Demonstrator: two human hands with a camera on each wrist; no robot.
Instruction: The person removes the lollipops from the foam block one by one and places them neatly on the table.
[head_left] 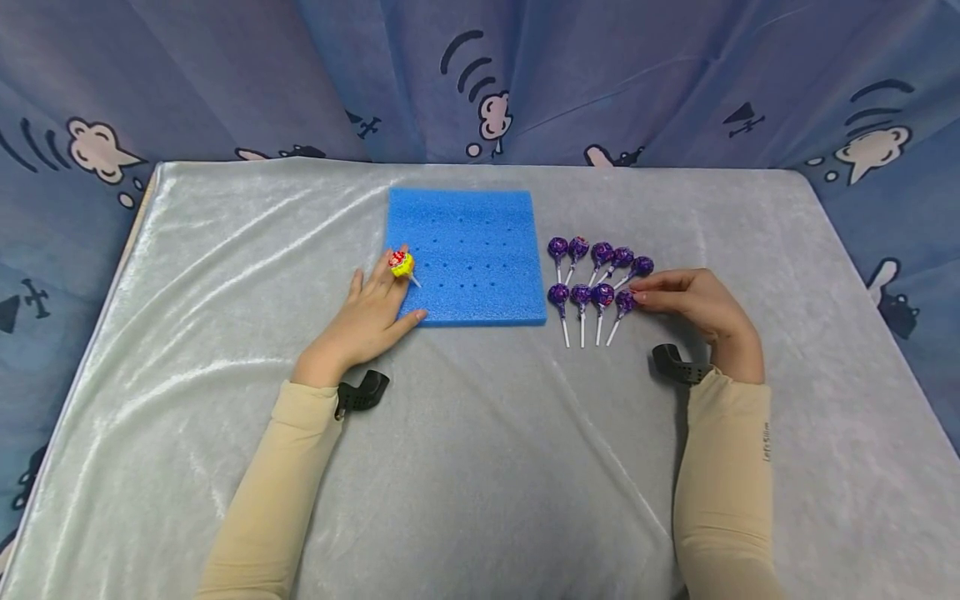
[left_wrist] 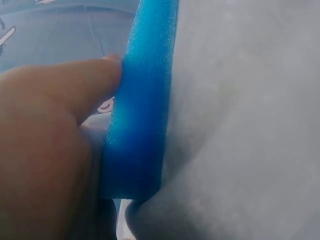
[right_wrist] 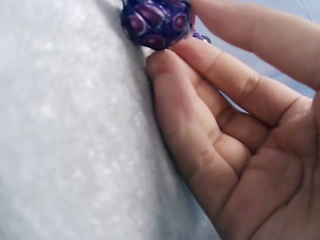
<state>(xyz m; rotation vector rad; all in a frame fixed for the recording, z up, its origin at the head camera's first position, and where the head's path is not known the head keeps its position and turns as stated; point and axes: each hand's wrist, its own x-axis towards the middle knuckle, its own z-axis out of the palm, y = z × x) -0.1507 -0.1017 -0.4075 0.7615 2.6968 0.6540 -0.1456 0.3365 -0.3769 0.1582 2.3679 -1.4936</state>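
My left hand (head_left: 367, 321) rests with spread fingers on the left front part of a blue foam block (head_left: 487, 250), its thumb at the front edge. A yellow and red lollipop (head_left: 402, 265) has its white stick down at the foam, and its head overlaps those fingers in the head view. To the right, my right hand (head_left: 697, 304) pinches the head of a purple lollipop (head_left: 626, 301) at the right end of the front row. The right wrist view shows this purple head (right_wrist: 157, 22) at the thumb and fingertips, its stick hidden there.
Small holes in rows dot the foam's top. Several other purple lollipops (head_left: 602, 253) lie in two rows between the foam and my right hand, sticks toward me. A pale velvety cloth (head_left: 487, 467) covers the table, and a blue patterned curtain (head_left: 600, 75) hangs behind.
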